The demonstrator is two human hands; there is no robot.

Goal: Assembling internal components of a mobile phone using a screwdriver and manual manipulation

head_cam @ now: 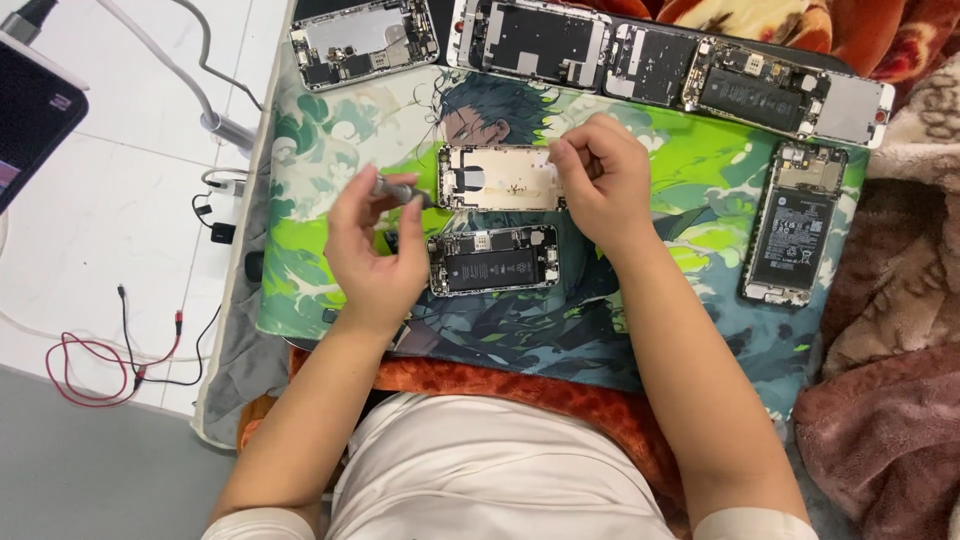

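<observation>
Phone backplate (500,178) pinched by right hand (600,180).

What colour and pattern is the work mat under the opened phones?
The work mat is bright green and teal with an illustrated dark-haired cartoon figure; the head view shows it.

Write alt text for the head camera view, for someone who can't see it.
Seen from above, a person's left hand holds a small screwdriver against a gold phone shell that the right hand steadies at its end. Below it an opened phone lies on a green illustrated mat, with more opened phones around the edges.
</observation>
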